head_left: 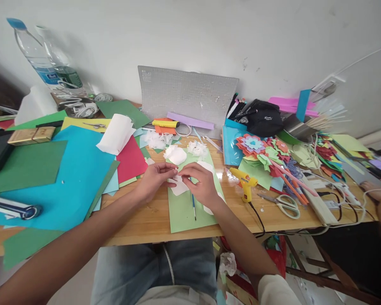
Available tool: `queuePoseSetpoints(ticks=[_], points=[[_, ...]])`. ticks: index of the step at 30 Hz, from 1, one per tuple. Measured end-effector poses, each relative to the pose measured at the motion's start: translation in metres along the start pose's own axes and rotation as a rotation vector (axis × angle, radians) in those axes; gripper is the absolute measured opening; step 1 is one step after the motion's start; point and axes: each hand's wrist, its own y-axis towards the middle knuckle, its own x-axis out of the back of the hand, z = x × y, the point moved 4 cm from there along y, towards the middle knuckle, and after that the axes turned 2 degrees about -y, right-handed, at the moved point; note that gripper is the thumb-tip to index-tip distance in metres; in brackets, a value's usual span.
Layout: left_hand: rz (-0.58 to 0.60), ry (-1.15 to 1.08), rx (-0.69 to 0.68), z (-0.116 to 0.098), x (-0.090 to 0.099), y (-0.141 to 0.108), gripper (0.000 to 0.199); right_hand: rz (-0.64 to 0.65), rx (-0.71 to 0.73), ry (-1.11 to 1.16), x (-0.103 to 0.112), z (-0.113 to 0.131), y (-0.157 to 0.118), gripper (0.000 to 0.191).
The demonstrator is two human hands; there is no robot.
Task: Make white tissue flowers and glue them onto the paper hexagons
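Over a light green paper sheet (178,218), my left hand (155,180) and my right hand (200,184) meet with fingertips pinched together. Between them is a thin white paper piece (179,187); its lower part shows beneath the fingers, its upper edge is hidden. Just beyond lie a rounded white paper petal stack (175,155) and a crumpled white paper flower (197,148). Under my right hand, a blue thin-handled brush or pen (193,207) rests on the sheet. More white paper pieces (206,167) lie partly hidden by that hand.
To the right are a yellow glue gun (245,183), scissors (285,206), paper flowers (251,145) and a power strip (320,207). Leftward lie blue paper (79,169), a tissue roll (116,134) and a stapler (12,208). Another person's hand (376,192) is at far right.
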Motion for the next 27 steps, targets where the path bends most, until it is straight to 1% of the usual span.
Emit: queuePoseSetpoints(ticks=[2, 4, 8, 12, 14, 17, 20, 22, 24, 27], points=[[0.014, 0.009, 0.017, 0.001, 0.0, 0.0, 0.035, -0.014, 0.037, -0.041, 0.0, -0.001, 0.0, 0.021], [0.02, 0.042, 0.013, 0.001, 0.0, 0.001, 0.037, -0.022, 0.025, -0.044, 0.001, -0.003, 0.0, 0.019], [0.035, 0.101, -0.035, 0.001, -0.002, 0.0, 0.039, -0.004, -0.056, 0.014, 0.001, -0.004, 0.001, 0.009], [0.024, 0.092, -0.05, 0.001, -0.002, 0.0, 0.04, -0.014, -0.163, 0.107, 0.002, -0.007, 0.001, 0.009], [0.005, 0.06, -0.044, 0.001, -0.001, 0.0, 0.039, 0.0, -0.19, 0.11, 0.002, -0.008, 0.001, 0.009], [-0.02, 0.003, -0.024, 0.0, 0.001, 0.0, 0.038, 0.023, -0.134, 0.036, 0.003, -0.008, 0.001, 0.01], [-0.002, -0.032, -0.012, 0.001, 0.002, 0.002, 0.037, 0.032, -0.049, -0.03, 0.002, -0.006, 0.0, 0.013], [0.008, -0.034, -0.023, 0.002, 0.003, 0.002, 0.035, 0.05, -0.027, -0.028, 0.001, -0.005, -0.001, 0.014], [0.001, -0.022, -0.05, 0.002, 0.004, 0.002, 0.034, 0.062, -0.091, 0.041, 0.0, -0.006, -0.002, 0.011], [-0.018, 0.027, -0.099, 0.002, 0.004, 0.001, 0.033, 0.05, -0.335, 0.266, 0.0, -0.011, -0.004, 0.02]])
